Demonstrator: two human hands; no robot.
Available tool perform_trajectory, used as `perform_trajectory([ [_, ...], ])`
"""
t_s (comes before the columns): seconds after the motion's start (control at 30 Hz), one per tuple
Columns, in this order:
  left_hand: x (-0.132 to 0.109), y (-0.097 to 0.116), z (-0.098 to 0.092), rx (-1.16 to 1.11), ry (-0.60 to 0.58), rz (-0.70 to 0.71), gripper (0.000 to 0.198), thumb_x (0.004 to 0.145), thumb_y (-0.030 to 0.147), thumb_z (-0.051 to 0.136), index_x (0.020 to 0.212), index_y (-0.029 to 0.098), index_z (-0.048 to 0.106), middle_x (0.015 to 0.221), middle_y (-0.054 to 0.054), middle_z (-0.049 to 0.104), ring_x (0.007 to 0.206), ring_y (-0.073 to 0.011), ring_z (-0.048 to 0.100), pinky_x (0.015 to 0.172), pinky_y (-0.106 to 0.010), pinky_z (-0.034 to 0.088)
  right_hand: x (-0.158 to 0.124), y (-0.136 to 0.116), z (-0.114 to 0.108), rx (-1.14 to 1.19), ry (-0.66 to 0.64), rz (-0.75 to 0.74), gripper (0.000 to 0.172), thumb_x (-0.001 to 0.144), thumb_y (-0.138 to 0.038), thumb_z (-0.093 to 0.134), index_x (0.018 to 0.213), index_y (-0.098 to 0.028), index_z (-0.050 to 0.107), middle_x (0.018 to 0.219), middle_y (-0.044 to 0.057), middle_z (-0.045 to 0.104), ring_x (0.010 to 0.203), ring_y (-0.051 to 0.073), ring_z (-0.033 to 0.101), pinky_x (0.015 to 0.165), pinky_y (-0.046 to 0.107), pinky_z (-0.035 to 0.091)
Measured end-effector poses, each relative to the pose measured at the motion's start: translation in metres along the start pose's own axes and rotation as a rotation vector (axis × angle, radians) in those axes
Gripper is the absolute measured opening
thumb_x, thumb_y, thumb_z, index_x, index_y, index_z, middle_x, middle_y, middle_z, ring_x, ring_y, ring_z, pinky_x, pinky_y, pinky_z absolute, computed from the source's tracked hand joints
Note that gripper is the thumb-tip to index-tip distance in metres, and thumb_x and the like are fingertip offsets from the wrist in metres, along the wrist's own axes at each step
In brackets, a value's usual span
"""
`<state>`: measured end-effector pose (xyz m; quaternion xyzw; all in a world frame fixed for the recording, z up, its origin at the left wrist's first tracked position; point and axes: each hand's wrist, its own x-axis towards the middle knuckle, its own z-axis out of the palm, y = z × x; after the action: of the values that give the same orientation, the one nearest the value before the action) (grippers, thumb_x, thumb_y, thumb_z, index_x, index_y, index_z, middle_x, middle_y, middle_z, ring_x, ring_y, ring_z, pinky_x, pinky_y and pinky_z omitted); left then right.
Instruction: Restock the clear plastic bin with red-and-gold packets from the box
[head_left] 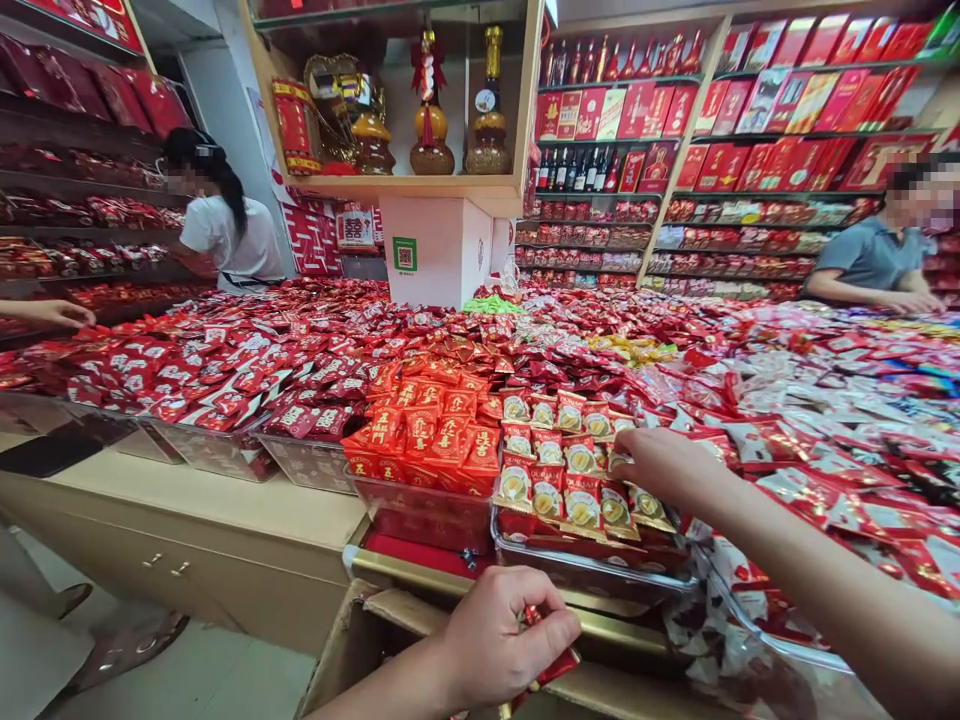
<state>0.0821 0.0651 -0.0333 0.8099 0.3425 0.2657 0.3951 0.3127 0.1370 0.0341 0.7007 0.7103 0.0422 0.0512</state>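
Observation:
My left hand is closed around a small red wrapped candy packet, mostly covered by the fingers. It hovers above an open cardboard box at the bottom. To the right, my right hand reaches over a clear plastic bin with its fingers pinched at a durian candy packet. Rows of durian candy packets, red and gold with a fruit picture, lie face up on top of that bin. Beside them on the left is a bin of orange-red packets with gold characters.
Several bins of red packets cover the counter, with white-and-red packets at right. A pillar carries a display cabinet. One person stands at left, another at right; a third person's hand shows at far left.

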Motion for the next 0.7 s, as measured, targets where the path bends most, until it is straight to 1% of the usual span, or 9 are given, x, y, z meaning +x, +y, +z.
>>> perform_trajectory([
  [0.07, 0.0, -0.001, 0.001, 0.006, 0.008, -0.004, 0.021, 0.078, 0.027, 0.052, 0.068, 0.013, 0.064, 0.061, -0.001, 0.061, 0.059, -0.0105, 0.052, 0.057, -0.018, 0.036, 0.004, 0.001, -0.003, 0.011, 0.009, -0.026, 0.017, 0.072, -0.025, 0.055, 0.084, -0.017, 0.064, 0.087, 0.011, 0.066, 0.083, 0.026, 0.061, 0.062, 0.029, 0.042],
  [0.27, -0.001, -0.001, 0.001, -0.006, 0.01, -0.006, 0.021, 0.077, 0.026, 0.051, 0.067, 0.012, 0.064, 0.06, -0.001, 0.059, 0.058, -0.0104, 0.051, 0.056, -0.018, 0.036, 0.026, 0.0, -0.013, 0.006, 0.043, -0.066, 0.021, 0.076, -0.017, 0.051, 0.093, -0.018, 0.064, 0.093, 0.011, 0.065, 0.09, 0.022, 0.059, 0.071, 0.028, 0.041],
  [0.43, 0.0, 0.0, 0.0, -0.007, 0.005, 0.006, 0.022, 0.078, 0.026, 0.05, 0.068, 0.013, 0.064, 0.06, -0.001, 0.059, 0.059, -0.0103, 0.051, 0.057, -0.018, 0.037, 0.038, -0.001, -0.014, -0.042, 0.025, -0.069, 0.017, 0.081, -0.024, 0.052, 0.089, -0.013, 0.063, 0.089, 0.009, 0.065, 0.084, 0.019, 0.059, 0.071, 0.032, 0.044],
  [0.53, 0.0, 0.0, 0.0, 0.001, -0.011, 0.016, 0.023, 0.079, 0.027, 0.05, 0.069, 0.013, 0.064, 0.061, -0.001, 0.06, 0.059, -0.0106, 0.051, 0.058, -0.018, 0.037, 0.041, -0.001, -0.015, -0.075, 0.019, -0.074, 0.018, 0.083, -0.026, 0.051, 0.085, -0.011, 0.062, 0.086, 0.008, 0.065, 0.079, 0.017, 0.06, 0.07, 0.033, 0.045],
  [0.63, 0.0, 0.0, 0.0, 0.018, -0.026, 0.026, 0.023, 0.079, 0.028, 0.049, 0.07, 0.013, 0.065, 0.061, -0.001, 0.06, 0.06, -0.0108, 0.052, 0.058, -0.019, 0.037, 0.039, 0.002, -0.019, -0.093, 0.022, -0.092, 0.018, 0.081, -0.023, 0.052, 0.088, -0.01, 0.062, 0.09, 0.01, 0.065, 0.084, 0.019, 0.059, 0.071, 0.032, 0.044],
  [0.7, 0.0, -0.001, 0.0, 0.022, -0.03, 0.025, 0.023, 0.079, 0.028, 0.049, 0.071, 0.014, 0.065, 0.062, -0.001, 0.061, 0.06, -0.0109, 0.052, 0.058, -0.018, 0.037, 0.032, 0.004, -0.022, -0.098, 0.011, -0.104, 0.018, 0.079, -0.022, 0.053, 0.089, -0.011, 0.063, 0.09, 0.013, 0.065, 0.086, 0.021, 0.059, 0.07, 0.03, 0.044],
])
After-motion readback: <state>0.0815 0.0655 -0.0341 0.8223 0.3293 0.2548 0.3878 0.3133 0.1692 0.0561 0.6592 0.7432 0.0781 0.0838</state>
